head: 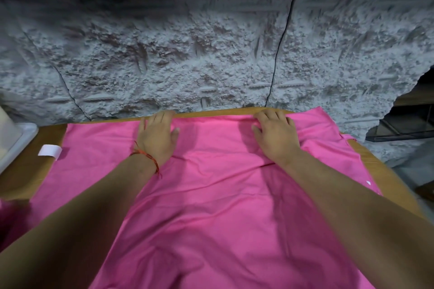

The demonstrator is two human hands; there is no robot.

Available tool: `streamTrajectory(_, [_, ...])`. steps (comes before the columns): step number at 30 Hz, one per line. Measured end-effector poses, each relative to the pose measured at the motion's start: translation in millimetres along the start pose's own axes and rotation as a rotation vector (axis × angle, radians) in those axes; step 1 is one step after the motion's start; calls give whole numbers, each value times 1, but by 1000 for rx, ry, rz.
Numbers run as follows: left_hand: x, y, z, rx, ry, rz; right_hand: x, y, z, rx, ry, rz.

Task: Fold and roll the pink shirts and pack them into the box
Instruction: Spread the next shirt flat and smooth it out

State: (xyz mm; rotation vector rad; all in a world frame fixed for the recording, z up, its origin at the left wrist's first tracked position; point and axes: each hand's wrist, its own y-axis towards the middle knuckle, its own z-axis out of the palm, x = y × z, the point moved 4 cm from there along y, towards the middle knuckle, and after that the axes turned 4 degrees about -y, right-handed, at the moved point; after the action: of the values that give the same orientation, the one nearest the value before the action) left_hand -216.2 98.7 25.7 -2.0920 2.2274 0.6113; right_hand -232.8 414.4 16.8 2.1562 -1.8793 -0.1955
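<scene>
The pink shirt (223, 195) lies spread flat on the wooden table (380, 171). It covers most of the table top from the centre of view down to 6 o'clock, and its far hem runs along the table's back edge at 12 o'clock. The cloth shows shallow creases below both wrists.

The left hand (157, 135) lies palm down on the shirt near the far hem at about 11 o'clock. Its fingers are straight and together, its thumb is spread, and it presses the cloth without gripping it. A red thread bracelet (146, 159) circles that wrist.

The right hand (274, 135) sits at about 1 o'clock on the same hem. Its fingers are bent at the knuckles and hold a small ridge of gathered fabric, and its thumb lies on the cloth.

A white label (49, 151) sticks out from the shirt's left edge at 9 o'clock. Any print on it cannot be made out. A small white mark (368, 182) shows at the shirt's right edge at 3 o'clock; it is too small to identify.

A white plastic box (16, 145) stands partly in view at 9 o'clock, just beside the table's left end. More pink fabric (10, 220), blurred, lies at 8 o'clock. A rough grey textured wall (211, 54) rises behind the table.
</scene>
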Motion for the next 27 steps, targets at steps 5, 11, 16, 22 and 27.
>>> streamTrajectory(5, [-30, -77, -9, 119, -67, 135, 9, -62, -25, -67, 144, -1])
streamTrajectory(11, [-23, -171, -19, 201, -76, 9, 25, -150, -29, 203, 53, -55])
streamTrajectory(16, [-24, -239, -54, 164, -192, -92, 30, -218, -46, 315, 47, -45])
streamTrajectory(22, [-18, -327, -65, 205, -166, -83, 30, -303, -73, 287, -10, -28])
streamTrajectory(27, [-13, -384, -74, 160, -92, -127, 6, -364, -92, 285, 63, 52])
